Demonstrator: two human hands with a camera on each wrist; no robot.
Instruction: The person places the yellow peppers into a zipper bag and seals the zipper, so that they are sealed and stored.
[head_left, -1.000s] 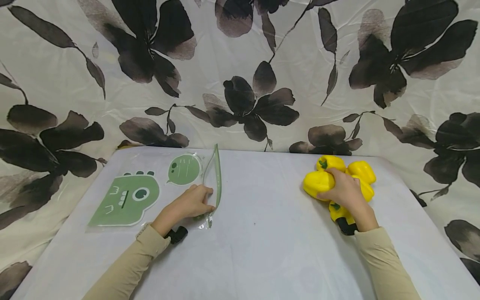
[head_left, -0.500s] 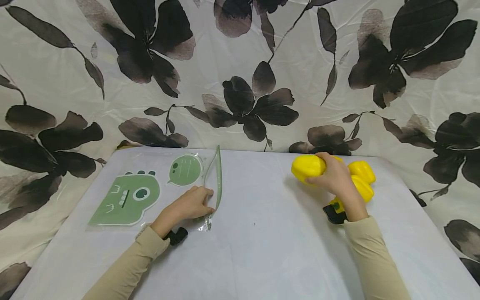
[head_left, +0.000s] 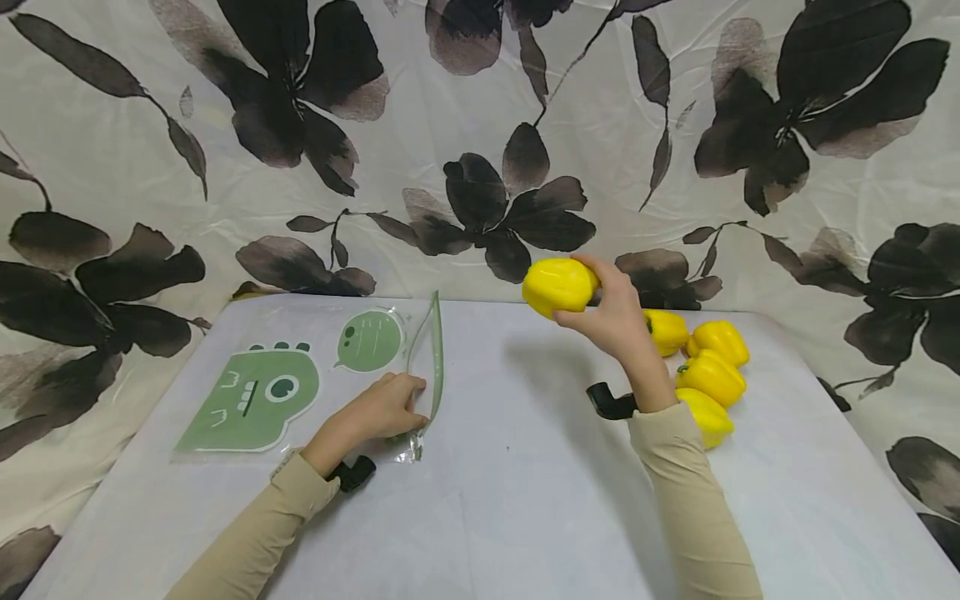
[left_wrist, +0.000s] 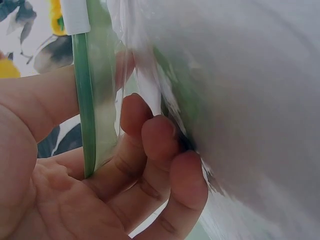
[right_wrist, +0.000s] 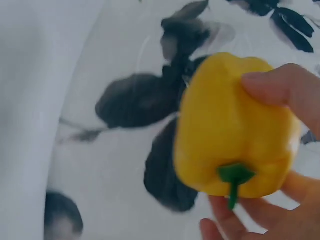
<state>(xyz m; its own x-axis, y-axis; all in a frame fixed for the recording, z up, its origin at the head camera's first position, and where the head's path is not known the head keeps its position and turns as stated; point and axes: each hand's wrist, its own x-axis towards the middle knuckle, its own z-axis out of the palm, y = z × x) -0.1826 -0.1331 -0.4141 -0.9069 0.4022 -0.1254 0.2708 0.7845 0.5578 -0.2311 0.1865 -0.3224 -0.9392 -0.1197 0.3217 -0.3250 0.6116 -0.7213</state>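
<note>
My right hand (head_left: 617, 315) grips a yellow bell pepper (head_left: 557, 287) in the air above the far edge of the table. In the right wrist view, the thumb presses one side of this pepper (right_wrist: 232, 130), fingers lie at the other, and its green stem shows. On the left lies a clear zip bag (head_left: 251, 404) printed with green dinosaur shapes. My left hand (head_left: 381, 407) holds the bag's mouth edge, which gapes. The left wrist view has curled fingers (left_wrist: 160, 142) against the clear film beside the green zip strip (left_wrist: 85, 105), with a white slider on it.
Several yellow bell peppers (head_left: 711, 377) lie grouped at the right of the white table (head_left: 480, 500). A floral cloth (head_left: 420, 150) hangs behind the table's far edge. Dark camera mounts (head_left: 609, 402) stick out from both wrists.
My right hand has lifted one bell pepper from the group and carried it up and left towards the bag. The left hand and the bag have stayed almost still.
</note>
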